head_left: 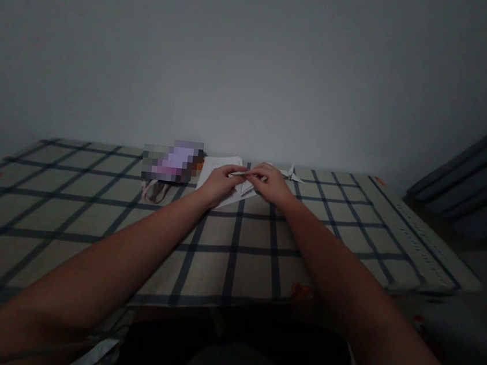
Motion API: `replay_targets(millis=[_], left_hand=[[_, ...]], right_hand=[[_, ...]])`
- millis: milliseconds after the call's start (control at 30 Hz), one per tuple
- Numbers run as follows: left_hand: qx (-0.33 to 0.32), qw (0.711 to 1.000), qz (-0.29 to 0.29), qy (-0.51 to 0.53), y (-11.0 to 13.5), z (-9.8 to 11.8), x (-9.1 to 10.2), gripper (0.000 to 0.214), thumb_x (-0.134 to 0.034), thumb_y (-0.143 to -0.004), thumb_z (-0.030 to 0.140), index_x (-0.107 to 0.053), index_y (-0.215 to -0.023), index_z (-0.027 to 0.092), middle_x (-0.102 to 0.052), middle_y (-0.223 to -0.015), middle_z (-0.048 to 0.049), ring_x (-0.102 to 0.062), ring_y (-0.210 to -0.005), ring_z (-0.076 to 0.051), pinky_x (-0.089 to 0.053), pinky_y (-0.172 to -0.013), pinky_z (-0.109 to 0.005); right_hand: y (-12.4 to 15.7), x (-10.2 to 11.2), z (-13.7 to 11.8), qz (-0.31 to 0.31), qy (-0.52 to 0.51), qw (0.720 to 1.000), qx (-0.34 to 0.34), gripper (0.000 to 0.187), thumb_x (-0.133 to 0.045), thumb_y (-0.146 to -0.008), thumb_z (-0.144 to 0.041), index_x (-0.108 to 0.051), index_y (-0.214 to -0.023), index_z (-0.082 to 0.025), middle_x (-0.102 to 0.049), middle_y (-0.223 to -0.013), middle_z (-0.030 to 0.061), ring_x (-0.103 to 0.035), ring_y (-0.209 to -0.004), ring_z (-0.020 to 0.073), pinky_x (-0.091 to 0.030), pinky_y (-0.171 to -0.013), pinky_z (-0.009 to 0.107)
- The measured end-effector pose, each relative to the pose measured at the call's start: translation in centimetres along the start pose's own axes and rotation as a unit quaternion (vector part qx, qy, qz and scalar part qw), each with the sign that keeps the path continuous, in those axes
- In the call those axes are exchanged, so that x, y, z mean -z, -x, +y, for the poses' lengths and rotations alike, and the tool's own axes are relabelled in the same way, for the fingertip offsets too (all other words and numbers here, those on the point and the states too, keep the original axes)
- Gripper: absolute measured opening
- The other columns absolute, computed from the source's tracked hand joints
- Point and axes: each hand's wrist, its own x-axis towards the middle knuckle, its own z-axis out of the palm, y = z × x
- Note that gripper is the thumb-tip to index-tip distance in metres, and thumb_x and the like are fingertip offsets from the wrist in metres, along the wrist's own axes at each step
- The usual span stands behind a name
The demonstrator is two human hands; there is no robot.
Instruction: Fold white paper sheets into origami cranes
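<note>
Both hands meet over the far middle of the table, pinching a small piece of folded white paper (pixel 247 188) between them. My left hand (pixel 222 181) has its thumb and fingers closed on the paper's left side. From the other side, my right hand (pixel 270 182) grips it with bent fingers, which cover part of the folds. Beneath my left hand lies a flat white sheet (pixel 209 173), partly hidden by that hand. Just beyond my right hand rests a folded paper crane (pixel 292 175) with pointed tips.
A checked cloth (pixel 251 270) covers the table. Left of the sheet lies a purple item (pixel 178 161), blurred out, with a looped strap (pixel 154 189). A pale wall (pixel 255 67) rises behind the table, and dark folded fabric (pixel 480 167) hangs at right.
</note>
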Motion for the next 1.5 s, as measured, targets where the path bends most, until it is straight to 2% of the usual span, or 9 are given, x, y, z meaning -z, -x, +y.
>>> replay_targets(millis=[167,367,533,767,1000,1200,1300,1400,1500], left_hand=[[0.011,1.000,0.002,-0.016,0.2,0.2,0.0,0.049,-0.081,-0.066,0.033,-0.072,-0.112,0.019,-0.065,-0.066,0.0004,-0.043,-0.043,-0.008,-0.030,-0.047,-0.024],[-0.029,0.999,0.009,-0.011,-0.2,-0.3,0.1,0.044,-0.082,-0.064,0.027,-0.075,-0.107,0.019,-0.072,-0.084,-0.0050,-0.062,-0.065,-0.015,-0.045,-0.060,-0.025],[0.002,0.999,0.002,0.037,-0.4,-0.6,0.0,0.043,-0.083,-0.064,0.026,-0.075,-0.106,0.018,-0.072,-0.081,-0.0059,-0.066,-0.072,-0.019,-0.050,-0.065,-0.028],[0.029,0.990,-0.016,0.140,-0.6,0.3,0.1,0.043,-0.081,-0.060,0.017,-0.072,-0.103,0.013,-0.073,-0.085,-0.0064,-0.067,-0.074,-0.017,-0.052,-0.075,-0.032],[0.016,0.990,-0.035,0.137,-0.8,-0.2,0.2,0.043,-0.086,-0.057,0.021,-0.073,-0.096,0.012,-0.074,-0.093,-0.0078,-0.068,-0.079,-0.018,-0.052,-0.082,-0.034],[0.020,0.993,-0.014,0.118,-0.8,0.1,0.1,0.046,-0.089,-0.057,0.025,-0.073,-0.098,0.013,-0.073,-0.086,-0.0055,-0.067,-0.071,-0.016,-0.052,-0.071,-0.030],[0.028,0.991,-0.027,0.132,-0.7,0.5,0.2,0.040,-0.089,-0.059,0.027,-0.073,-0.092,0.013,-0.073,-0.084,-0.0060,-0.067,-0.070,-0.016,-0.052,-0.069,-0.029],[0.041,0.988,-0.052,0.142,-0.6,0.8,0.2,0.035,-0.089,-0.059,0.024,-0.073,-0.088,0.011,-0.074,-0.085,-0.0073,-0.068,-0.072,-0.016,-0.054,-0.072,-0.030],[0.046,0.985,-0.056,0.154,-0.5,0.9,0.1,0.036,-0.088,-0.059,0.018,-0.073,-0.091,0.011,-0.074,-0.088,-0.0074,-0.068,-0.074,-0.015,-0.054,-0.077,-0.031]], right_hand=[[0.0,0.2,-0.3,-0.018,0.010,0.999,-0.028,0.021,-0.062,-0.093,-0.035,-0.077,-0.097,-0.020,-0.069,-0.090,0.0053,-0.060,-0.087,0.0167,-0.046,-0.080,0.030],[0.0,0.2,-0.4,-0.032,0.011,0.997,-0.063,0.021,-0.061,-0.093,-0.033,-0.077,-0.097,-0.019,-0.071,-0.091,0.0055,-0.062,-0.085,0.0158,-0.045,-0.080,0.030],[-0.2,0.3,-0.3,-0.027,-0.014,0.997,-0.064,0.022,-0.062,-0.091,-0.035,-0.077,-0.090,-0.018,-0.071,-0.088,0.0058,-0.062,-0.086,0.0164,-0.046,-0.082,0.031],[-0.1,0.0,-0.4,-0.059,-0.182,0.958,-0.212,0.034,-0.064,-0.086,-0.048,-0.075,-0.099,-0.018,-0.071,-0.086,0.0040,-0.059,-0.069,0.0126,-0.048,-0.063,0.026],[-0.1,0.4,-0.5,-0.043,-0.185,0.959,-0.211,0.030,-0.064,-0.086,-0.045,-0.074,-0.087,-0.017,-0.069,-0.080,0.0029,-0.056,-0.065,0.0110,-0.047,-0.060,0.024],[-0.2,0.5,-0.2,-0.033,-0.179,0.960,-0.211,0.034,-0.065,-0.086,-0.049,-0.073,-0.081,-0.017,-0.067,-0.074,0.0021,-0.057,-0.063,0.0113,-0.048,-0.060,0.025],[-0.2,0.5,0.1,-0.021,-0.227,0.948,-0.223,0.033,-0.067,-0.083,-0.049,-0.073,-0.082,-0.017,-0.070,-0.077,0.0031,-0.061,-0.067,0.0129,-0.052,-0.063,0.025],[-0.2,0.6,0.4,-0.015,-0.304,0.920,-0.247,0.031,-0.070,-0.080,-0.048,-0.075,-0.086,-0.018,-0.073,-0.088,0.0043,-0.065,-0.079,0.0154,-0.055,-0.067,0.026],[-0.1,0.8,0.4,-0.042,-0.358,0.896,-0.258,0.030,-0.072,-0.078,-0.043,-0.077,-0.098,-0.021,-0.075,-0.100,0.0048,-0.067,-0.088,0.0160,-0.056,-0.071,0.026]])
